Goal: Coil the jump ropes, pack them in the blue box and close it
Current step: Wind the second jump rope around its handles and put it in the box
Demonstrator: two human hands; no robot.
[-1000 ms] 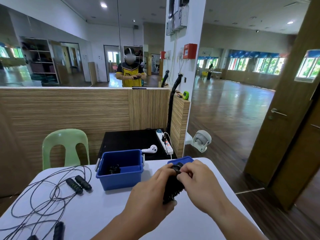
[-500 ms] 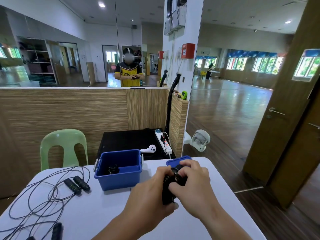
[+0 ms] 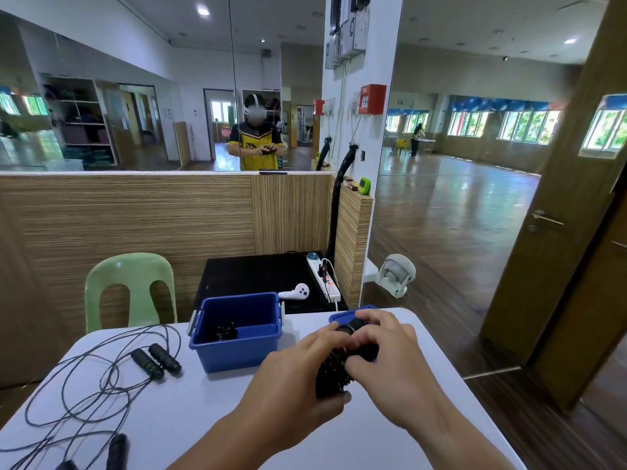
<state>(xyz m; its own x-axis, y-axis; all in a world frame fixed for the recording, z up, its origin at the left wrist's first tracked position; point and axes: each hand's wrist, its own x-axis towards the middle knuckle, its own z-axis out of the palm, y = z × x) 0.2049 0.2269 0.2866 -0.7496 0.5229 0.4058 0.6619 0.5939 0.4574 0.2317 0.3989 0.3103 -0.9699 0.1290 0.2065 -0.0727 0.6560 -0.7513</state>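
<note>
Rope bundle sits btwn L hand, curled round its lower end, & R hand, pinching its top.

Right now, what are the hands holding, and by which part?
Both hold one black jump rope bundle: the left hand grips its lower, ribbed part, and the right hand curls round its upper end.
</note>
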